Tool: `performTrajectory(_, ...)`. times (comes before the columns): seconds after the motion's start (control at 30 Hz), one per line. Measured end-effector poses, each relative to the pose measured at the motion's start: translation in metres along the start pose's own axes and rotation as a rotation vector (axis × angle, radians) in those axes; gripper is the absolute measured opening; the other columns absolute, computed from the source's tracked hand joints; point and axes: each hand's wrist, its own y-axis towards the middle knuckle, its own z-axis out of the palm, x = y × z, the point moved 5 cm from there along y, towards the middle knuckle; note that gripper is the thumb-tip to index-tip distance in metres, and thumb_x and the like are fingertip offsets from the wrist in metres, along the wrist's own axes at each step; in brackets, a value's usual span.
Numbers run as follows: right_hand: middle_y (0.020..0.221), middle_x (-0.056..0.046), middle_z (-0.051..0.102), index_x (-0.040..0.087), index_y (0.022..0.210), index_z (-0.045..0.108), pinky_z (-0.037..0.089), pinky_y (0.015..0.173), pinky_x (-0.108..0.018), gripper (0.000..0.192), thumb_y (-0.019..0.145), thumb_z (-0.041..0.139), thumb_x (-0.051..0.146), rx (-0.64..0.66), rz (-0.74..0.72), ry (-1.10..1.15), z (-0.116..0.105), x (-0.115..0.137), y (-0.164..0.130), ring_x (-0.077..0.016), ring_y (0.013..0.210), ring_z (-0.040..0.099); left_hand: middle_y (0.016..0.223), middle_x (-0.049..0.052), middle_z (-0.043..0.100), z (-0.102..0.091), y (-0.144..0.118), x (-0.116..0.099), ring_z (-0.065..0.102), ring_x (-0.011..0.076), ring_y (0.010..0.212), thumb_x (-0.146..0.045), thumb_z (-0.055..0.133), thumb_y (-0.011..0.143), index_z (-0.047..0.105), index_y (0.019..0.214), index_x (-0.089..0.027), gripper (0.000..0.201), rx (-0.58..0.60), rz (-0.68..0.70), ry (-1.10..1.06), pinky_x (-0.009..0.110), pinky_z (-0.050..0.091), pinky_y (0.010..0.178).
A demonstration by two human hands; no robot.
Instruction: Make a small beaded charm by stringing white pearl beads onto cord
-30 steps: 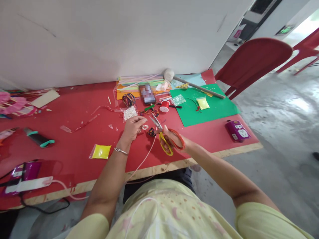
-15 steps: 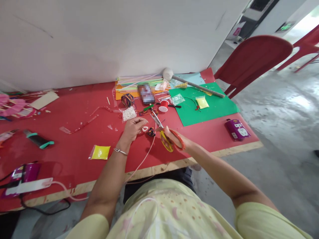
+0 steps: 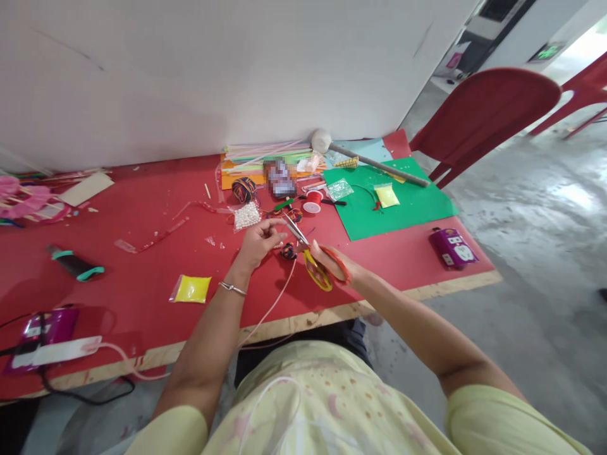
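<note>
"Lying well to the left of that clear packet of white round beads (image 3: 247,216), what's there?"

"A black-and-teal handled tool (image 3: 76,263). Between it and the bead packet, nearer the person, is a flat yellow plastic packet (image 3: 193,289)."

"And the bare left hand (image 3: 260,243)?"

"Just on the person's side of the bead packet, slightly right. Its thumb and forefinger are close together, but I can't tell whether they grip anything."

"Where's the small loop of white beads (image 3: 279,244)?"

"Right of the bead packet and nearer the person, mostly hidden by the left hand. Beside it sits a dark multicoloured yarn bundle (image 3: 288,252)."

"The bare right hand (image 3: 328,260)?"

"Further right of the packet, fingers curled around the handles of yellow-and-red scissors with metal blades (image 3: 300,236). The blades look slightly parted, tips near the left fingertips."

"Beyond those?"

"A flat green sheet (image 3: 408,208), then, far right of the packet, a shiny purple box (image 3: 454,248)."
</note>
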Motion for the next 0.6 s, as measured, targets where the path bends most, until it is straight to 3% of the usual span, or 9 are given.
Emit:
performTrajectory(0.1,0.063,0.003,0.054,0.016,0.108,0.06,0.041,0.037,-0.02,0.068,0.088,0.048,0.08,0.018,-0.003,-0.015,0.006,0.004,-0.001,-0.0092,0.043,0.05,0.064,-0.005,0.049,0.001,0.001,0.003,0.044,0.0063,0.056,-0.031,0.084,0.072,0.076,0.11,-0.018,0.041,0.001,0.019,0.031,0.019,0.04,0.055)
performTrajectory(0.2,0.057,0.003,0.053,0.017,0.094,0.06,0.041,0.038,-0.021,0.065,0.088,0.047,0.08,0.036,-0.033,-0.042,0.011,0.008,-0.001,-0.0097,0.042,0.049,0.061,-0.006,0.045,0.003,0.002,0.007,0.039,0.0056,0.054,-0.034,0.083,0.075,0.077,0.102,-0.017,0.033,0.027,0.017,0.05,0.018,0.035,0.052)
performTrajectory(0.33,0.056,0.003,0.052,0.018,0.085,0.057,0.042,0.038,-0.021,0.065,0.089,0.044,0.081,0.056,-0.026,-0.043,0.014,0.005,0.002,-0.0098,0.043,0.049,0.06,-0.005,0.047,0.008,0.001,0.012,0.038,0.0054,0.052,-0.043,0.086,0.07,0.078,0.096,-0.016,0.038,0.035,-0.045,-0.057,0.019,0.032,0.049)
performTrajectory(0.43,0.061,0.003,0.053,0.017,0.092,0.059,0.043,0.039,-0.021,0.064,0.089,0.046,0.08,0.064,-0.029,-0.022,0.015,0.002,0.004,-0.0095,0.044,0.049,0.062,-0.002,0.057,0.013,-0.001,0.014,0.041,0.006,0.05,-0.049,0.089,0.064,0.078,0.091,-0.015,0.044,0.037,-0.097,-0.108,0.02,0.032,0.048)
performTrajectory(0.6,0.071,0.003,0.056,0.018,0.12,0.058,0.045,0.04,-0.021,0.07,0.089,0.047,0.08,0.102,-0.019,0.013,0.019,0.001,0.002,-0.0096,0.048,0.053,0.063,0.001,0.063,0.014,-0.002,0.016,0.047,0.0076,0.05,-0.054,0.087,0.063,0.077,0.08,-0.014,0.045,0.006,-0.134,-0.131,0.02,0.035,0.047)
